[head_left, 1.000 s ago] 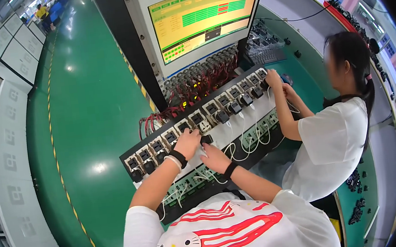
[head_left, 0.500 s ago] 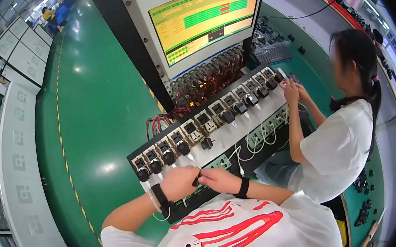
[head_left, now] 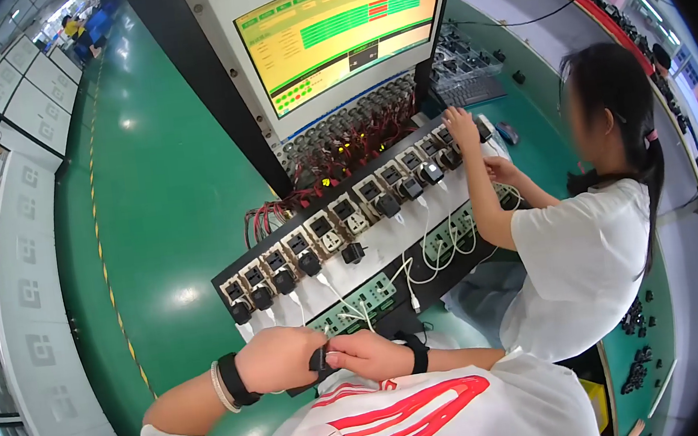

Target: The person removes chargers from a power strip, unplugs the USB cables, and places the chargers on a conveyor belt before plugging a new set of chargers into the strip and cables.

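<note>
Nearer our shirt [head_left: 391,433] than before, our left hand [head_left: 282,359] and right hand [head_left: 371,355] pinch a small black piece [head_left: 319,360]; we should steady it, socket row [head_left: 299,243] beyond them.

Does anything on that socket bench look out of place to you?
Yes: one black adapter lies loose on the white panel, whereas other adapters appear plugged into the row of sockets; nearby, a white cable end looks unattached.

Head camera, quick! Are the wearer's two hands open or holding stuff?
Left hand: closed, holding a small black block.
Right hand: closed, at that block's edge; its exact grip is hidden.
</note>
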Tool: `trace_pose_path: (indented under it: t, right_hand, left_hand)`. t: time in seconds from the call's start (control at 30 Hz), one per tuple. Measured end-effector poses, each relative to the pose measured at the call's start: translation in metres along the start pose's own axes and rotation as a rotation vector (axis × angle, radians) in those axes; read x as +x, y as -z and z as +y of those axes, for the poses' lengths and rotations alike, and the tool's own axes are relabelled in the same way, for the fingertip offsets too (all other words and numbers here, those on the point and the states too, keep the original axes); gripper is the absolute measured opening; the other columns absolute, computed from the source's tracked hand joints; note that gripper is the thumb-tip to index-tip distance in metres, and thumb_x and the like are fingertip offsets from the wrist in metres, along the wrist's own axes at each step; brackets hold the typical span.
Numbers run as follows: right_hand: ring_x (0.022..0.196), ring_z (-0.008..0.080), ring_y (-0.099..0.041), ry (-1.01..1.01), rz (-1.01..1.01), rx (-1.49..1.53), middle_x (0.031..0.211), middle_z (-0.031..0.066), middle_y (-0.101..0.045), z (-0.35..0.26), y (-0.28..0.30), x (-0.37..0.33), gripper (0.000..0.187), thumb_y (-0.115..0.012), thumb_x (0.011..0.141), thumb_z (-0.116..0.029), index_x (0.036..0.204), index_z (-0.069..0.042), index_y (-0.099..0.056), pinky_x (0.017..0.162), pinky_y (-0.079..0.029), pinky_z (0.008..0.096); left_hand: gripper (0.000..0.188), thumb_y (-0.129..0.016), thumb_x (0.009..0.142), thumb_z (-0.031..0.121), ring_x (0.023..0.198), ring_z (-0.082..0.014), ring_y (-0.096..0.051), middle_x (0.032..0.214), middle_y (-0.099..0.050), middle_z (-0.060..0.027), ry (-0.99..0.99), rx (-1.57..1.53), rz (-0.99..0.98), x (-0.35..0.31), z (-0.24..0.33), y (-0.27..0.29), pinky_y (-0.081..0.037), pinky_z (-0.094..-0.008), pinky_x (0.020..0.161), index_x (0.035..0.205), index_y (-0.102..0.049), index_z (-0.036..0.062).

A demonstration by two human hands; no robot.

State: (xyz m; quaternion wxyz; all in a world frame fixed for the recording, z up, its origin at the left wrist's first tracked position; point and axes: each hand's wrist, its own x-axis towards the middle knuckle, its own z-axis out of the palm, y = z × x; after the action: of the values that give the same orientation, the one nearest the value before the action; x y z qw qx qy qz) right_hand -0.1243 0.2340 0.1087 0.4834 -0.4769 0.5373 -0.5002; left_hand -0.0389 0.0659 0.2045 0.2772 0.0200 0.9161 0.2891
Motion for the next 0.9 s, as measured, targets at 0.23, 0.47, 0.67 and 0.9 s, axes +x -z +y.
trace_pose_path:
  t: [0.23, 0.47, 0.67, 0.9]
  right_hand:
    - [0.066, 0.0167, -0.053, -0.115, 0.139, -0.03, 0.076, 0.0114, -0.057, 0.006, 0.013, -0.005, 0.018, -0.051, 0.093, -0.019, 0.093, -0.001, -0.054, 0.063, -0.044, 0.0291]
    - [0.067, 0.0177, -0.055, -0.143, 0.179, 0.016, 0.077, 0.0098, -0.059, 0.004, 0.021, -0.016, 0.018, -0.05, 0.093, -0.018, 0.095, -0.001, -0.056, 0.064, -0.045, 0.0283]
    - [0.052, 0.0081, -0.042, -0.26, 0.87, 0.221, 0.06, -0.0005, -0.046, 0.073, 0.079, -0.08, 0.023, -0.047, 0.094, -0.021, 0.08, -0.004, -0.053, 0.049, -0.036, 0.0236]
    - [0.05, 0.0035, -0.035, -0.285, 0.872, 0.456, 0.061, -0.0055, -0.04, 0.122, 0.078, -0.055, 0.025, -0.046, 0.095, -0.026, 0.084, -0.006, -0.056, 0.045, -0.029, 0.0197]
  left_hand:
    - [0.02, -0.068, 0.066, 0.018, 0.063, -0.0276, -0.06, 0.071, -0.057, -0.0075, -0.07, 0.219, 0.336, 0.019, -0.002, -0.016, -0.048, -0.038, 0.054, 0.079, -0.057, 0.0076]
    - [0.019, -0.067, 0.066, 0.017, 0.061, -0.0267, -0.06, 0.071, -0.056, -0.0074, -0.114, 0.245, 0.334, 0.035, 0.002, -0.014, -0.049, -0.0376, 0.053, 0.077, -0.055, 0.0071]
    - [0.022, -0.066, 0.059, 0.019, 0.07, -0.0363, -0.059, 0.073, -0.06, -0.0177, 0.495, 0.473, 0.191, -0.005, -0.106, 0.074, -0.048, -0.0439, 0.063, 0.075, -0.063, 0.0054]
    - [0.027, -0.065, 0.066, 0.017, 0.085, -0.0373, -0.055, 0.087, -0.057, -0.0189, 0.342, 0.072, 0.679, 0.053, -0.149, 0.024, -0.046, -0.0428, 0.075, 0.086, -0.056, 0.0009]
